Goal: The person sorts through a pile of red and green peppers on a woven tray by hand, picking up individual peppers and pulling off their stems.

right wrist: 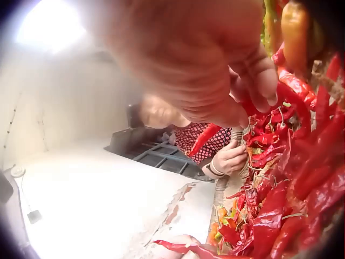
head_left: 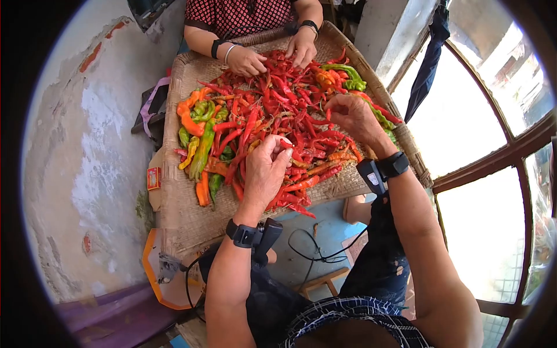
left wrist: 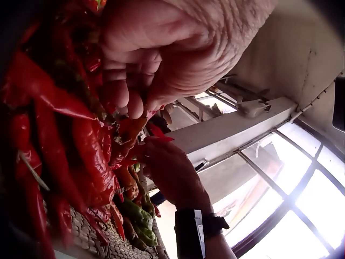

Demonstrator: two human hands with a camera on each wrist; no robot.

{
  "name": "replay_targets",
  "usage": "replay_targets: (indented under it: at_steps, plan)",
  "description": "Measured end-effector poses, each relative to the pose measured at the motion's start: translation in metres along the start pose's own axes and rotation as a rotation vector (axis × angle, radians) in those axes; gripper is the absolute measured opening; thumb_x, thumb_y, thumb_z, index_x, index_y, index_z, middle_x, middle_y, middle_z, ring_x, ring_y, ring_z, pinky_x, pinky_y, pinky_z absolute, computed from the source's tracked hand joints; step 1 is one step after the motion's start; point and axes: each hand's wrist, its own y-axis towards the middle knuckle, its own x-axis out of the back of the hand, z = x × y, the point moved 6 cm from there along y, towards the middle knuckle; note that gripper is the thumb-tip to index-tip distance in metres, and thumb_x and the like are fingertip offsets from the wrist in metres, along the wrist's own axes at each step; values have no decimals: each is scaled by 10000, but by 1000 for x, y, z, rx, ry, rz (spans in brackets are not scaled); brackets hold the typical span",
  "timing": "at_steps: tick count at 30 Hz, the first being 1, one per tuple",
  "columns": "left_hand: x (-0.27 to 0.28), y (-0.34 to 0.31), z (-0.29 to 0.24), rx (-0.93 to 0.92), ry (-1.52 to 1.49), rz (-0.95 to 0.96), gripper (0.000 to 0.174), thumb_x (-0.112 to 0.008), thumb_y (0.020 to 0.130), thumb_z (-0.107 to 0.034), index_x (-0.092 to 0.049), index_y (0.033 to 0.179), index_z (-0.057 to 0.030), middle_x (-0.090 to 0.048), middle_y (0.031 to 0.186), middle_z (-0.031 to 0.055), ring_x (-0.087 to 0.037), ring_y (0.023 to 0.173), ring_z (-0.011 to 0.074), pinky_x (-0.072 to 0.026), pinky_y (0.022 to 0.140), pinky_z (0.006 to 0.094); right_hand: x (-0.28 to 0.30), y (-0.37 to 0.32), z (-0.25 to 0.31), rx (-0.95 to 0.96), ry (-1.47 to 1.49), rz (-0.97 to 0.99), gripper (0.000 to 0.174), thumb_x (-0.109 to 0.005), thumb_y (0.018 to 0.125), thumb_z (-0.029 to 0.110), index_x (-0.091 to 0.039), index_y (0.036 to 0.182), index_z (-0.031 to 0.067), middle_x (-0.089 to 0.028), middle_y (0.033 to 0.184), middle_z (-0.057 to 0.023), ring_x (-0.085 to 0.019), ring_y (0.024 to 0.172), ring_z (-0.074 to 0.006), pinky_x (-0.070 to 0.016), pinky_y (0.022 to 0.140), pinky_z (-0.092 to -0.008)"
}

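Evidently both near hands are busy over the red pile [head_left: 287, 95] on the woven tray [head_left: 180, 217]. The left hand [head_left: 267, 174] pinches one red pepper [head_left: 286, 144] between thumb and fingers, just above the pile's near part. That pepper lies at the fingertips, on the side away from the wrist, its long axis slanting across toward the right (as far as its visible length tells).

The right hand [head_left: 355, 119] is farther out and nearer the window side. Its fingers are bent in toward the pile, gripping a second pepper [right wrist: 204, 140], which juts from beside the thumb. The two held peppers are well apart, with loose ones between them.

Hard to make out: the second pepper's inner end, hidden by fingers; the far end of the first, lost against other reds (shade in the left wrist view doesn't help). Across the tray, another person's hands [head_left: 248, 61] touch the pile; whether they hold anything, I cannot tell.
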Motion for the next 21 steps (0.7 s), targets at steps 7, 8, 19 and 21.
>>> replay_targets:
  at_steps: [7, 8, 19, 21]
  plan:
    - [-3, 2, 7, -13, 103, -3, 114, -597, 881, -57, -573, 973, 6, -631, 770, 62, -580, 643, 114, -478, 589, 273, 44, -29, 21, -155, 497, -304, 118, -649, 872, 78, -616, 952, -4, -617, 775, 13, -558, 680, -48, -462, 616, -219]
    - [-4, 2, 6, -13, 100, 3, 114, -597, 881, -57, -573, 973, 6, -631, 770, 62, -580, 643, 114, -478, 589, 273, 47, -31, 19, -159, 494, -307, 118, -649, 872, 78, -616, 952, -4, -617, 775, 13, -558, 680, -48, -462, 616, -219]
    - [-6, -2, -4, -33, 185, 20, 114, -585, 905, -89, -563, 960, 9, -625, 729, 68, -581, 623, 116, -480, 585, 291, 32, 6, 3, -30, 206, -214, 390, -661, 840, 176, -563, 1159, -25, -680, 851, -148, -633, 716, -248, -504, 673, -350]
    - [-8, -2, -3, -19, 172, 23, 112, -583, 907, -90, -561, 953, 9, -625, 723, 68, -582, 614, 119, -480, 582, 291, 27, 13, 6, 35, 68, -271, 424, -659, 854, 170, -534, 1216, -12, -678, 870, -133, -629, 739, -222, -504, 687, -342]
